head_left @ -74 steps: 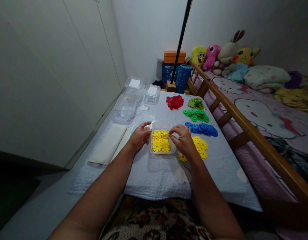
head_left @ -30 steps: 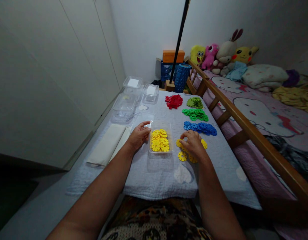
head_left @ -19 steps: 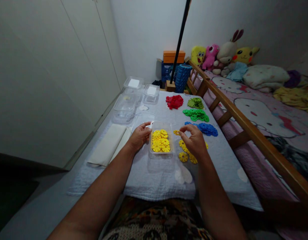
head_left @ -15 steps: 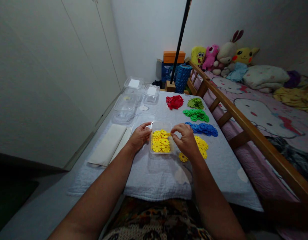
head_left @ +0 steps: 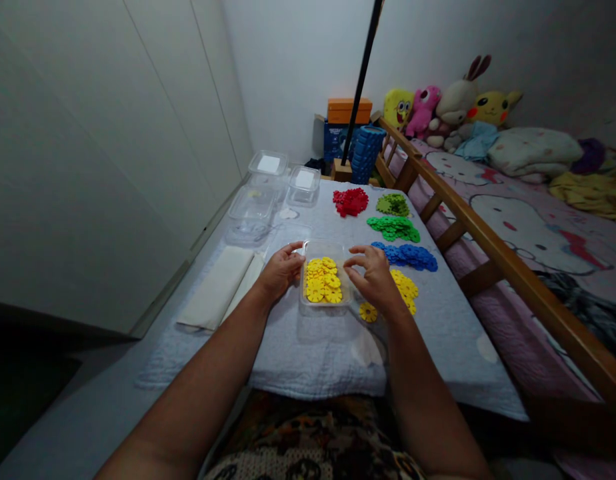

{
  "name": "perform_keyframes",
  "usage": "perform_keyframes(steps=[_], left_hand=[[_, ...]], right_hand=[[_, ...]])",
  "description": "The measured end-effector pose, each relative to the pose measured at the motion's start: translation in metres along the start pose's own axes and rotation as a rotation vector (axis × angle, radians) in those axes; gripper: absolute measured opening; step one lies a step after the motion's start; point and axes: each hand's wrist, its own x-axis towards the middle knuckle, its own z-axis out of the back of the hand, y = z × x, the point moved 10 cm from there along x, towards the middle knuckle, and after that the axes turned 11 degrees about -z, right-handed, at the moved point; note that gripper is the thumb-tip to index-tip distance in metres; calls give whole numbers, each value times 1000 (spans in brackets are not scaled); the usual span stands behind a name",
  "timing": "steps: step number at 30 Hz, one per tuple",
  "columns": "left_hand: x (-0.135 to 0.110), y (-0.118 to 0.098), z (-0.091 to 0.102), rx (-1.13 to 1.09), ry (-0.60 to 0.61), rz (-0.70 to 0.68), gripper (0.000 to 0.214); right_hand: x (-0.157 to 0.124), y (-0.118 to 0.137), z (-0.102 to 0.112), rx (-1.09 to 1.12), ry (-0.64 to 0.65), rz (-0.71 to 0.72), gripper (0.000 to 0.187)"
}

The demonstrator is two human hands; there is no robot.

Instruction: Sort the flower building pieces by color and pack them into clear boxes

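A clear plastic container [head_left: 325,307] stands in front of me on the cloth, holding a heap of yellow snowflake discs [head_left: 322,281]. My left hand [head_left: 285,272] grips its left wall, thumb and fingers on the rim. By the right wall is my right hand [head_left: 371,273], thumb and forefinger apart, with nothing visible between them. Under and beside the right wrist lie more yellow discs [head_left: 405,288], partly hidden, and one single yellow disc [head_left: 368,312] is nearer to me. Behind the right hand is a pile of blue discs [head_left: 408,256].
Farther back lie green discs [head_left: 393,228], lime-green discs [head_left: 393,205] and red pieces [head_left: 351,201]. At the left are a folded cream cloth [head_left: 215,287] and several clear containers [head_left: 253,203]. A wooden bed rail [head_left: 468,217] runs along the table's right side.
The yellow disc that was between my right fingertips now lies in the container, and those fingers have parted. My left hand stays on the container's left side. The view has shifted slightly.
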Motion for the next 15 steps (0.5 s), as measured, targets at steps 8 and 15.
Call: perform_keyframes(steps=[8, 15], left_hand=[[1, 1, 1, -9, 9, -9, 60], [2, 2, 1, 18, 27, -16, 60]], right_hand=[[6, -68, 30, -136, -64, -217, 17], [-12, -79, 1, -386, 83, -270, 17]])
